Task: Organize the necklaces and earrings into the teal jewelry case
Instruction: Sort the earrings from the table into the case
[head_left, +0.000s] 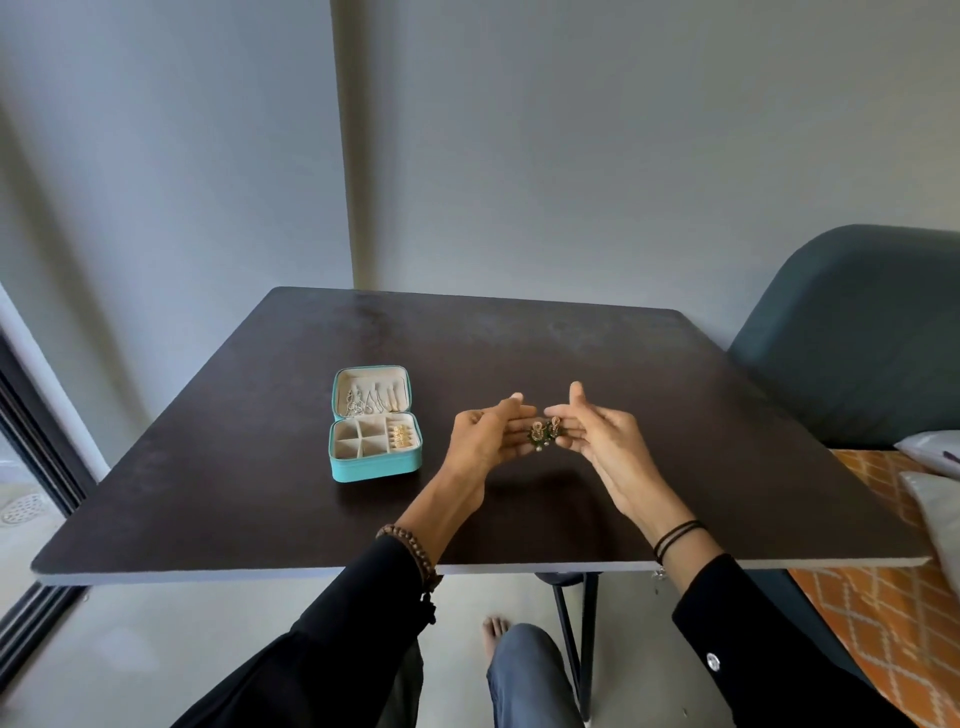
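Teal jewelry case (375, 471) lies open on the left-centre of the table (519, 348), base nearest the person and lid laid back on the far side. Its long axis runs near to far, turned slightly off the table's front edge. Shell is smooth teal with rounded corners; lining is pale cream. Silver necklaces (362, 403) lie lengthwise in the lid; the base has four square compartments on the left and a padded strip on the right carrying gold earrings (401, 436). Left hand (485, 436), with a brown beaded bracelet (410, 548) at the wrist, is held above the table just right of the case, fingers straight and pointing right, thumb raised. A pair of dark green and gold earrings (544, 432) with small pale drops rests across the meeting fingertips of both hands. Right hand (602, 434) mirrors the left, fingers straight and pointing left, thumb lifted clear, black bands (675, 535) on the wrist. Tabletop is dark, matt, square with a pale edge; wide bare surface lies beyond and right of the hands. A dark green upholstered chair (857, 338) stands at the right edge
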